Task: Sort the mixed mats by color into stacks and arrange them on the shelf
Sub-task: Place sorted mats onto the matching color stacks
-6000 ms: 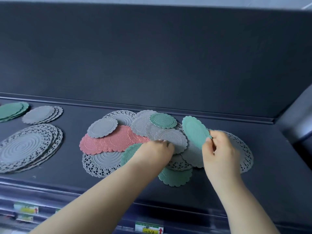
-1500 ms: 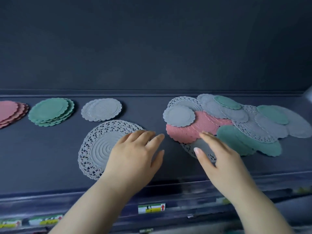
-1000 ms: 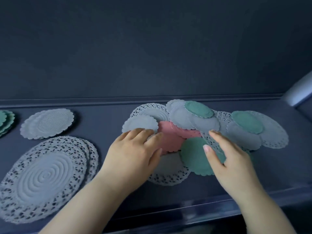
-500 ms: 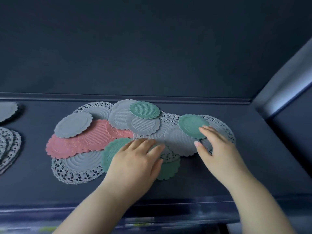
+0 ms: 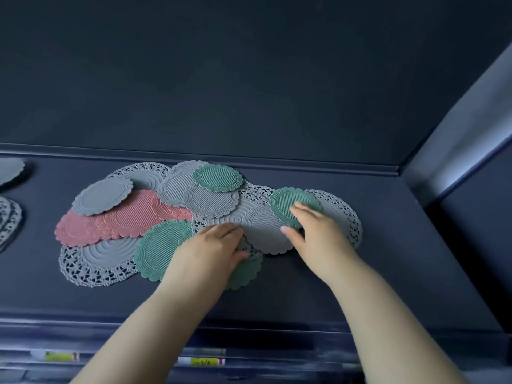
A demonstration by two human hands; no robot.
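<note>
A mixed pile of round mats lies on the dark shelf [image 5: 388, 273]: pink mats [image 5: 116, 220], grey ribbed mats [image 5: 210, 200], grey lace mats [image 5: 94, 261] and green mats [image 5: 216, 177]. My left hand [image 5: 210, 250] rests flat on the pile's front, over a green mat [image 5: 159, 246] and a lace mat. My right hand [image 5: 315, 234] lies with its fingers on a small green mat [image 5: 288, 203] at the right, thumb against a grey mat [image 5: 266, 231]. Whether it pinches that mat is unclear.
Sorted grey stacks [image 5: 8, 214] show at the far left edge, partly cut off. The shelf's back wall [image 5: 249, 92] rises behind the pile and a side post [image 5: 465, 145] closes the right. Price labels [image 5: 205, 361] run along the front rail.
The view has shifted back right from the sorted stacks to the mixed pile. Both hands have come onto the pile; my right fingers now lie on the small green mat.
</note>
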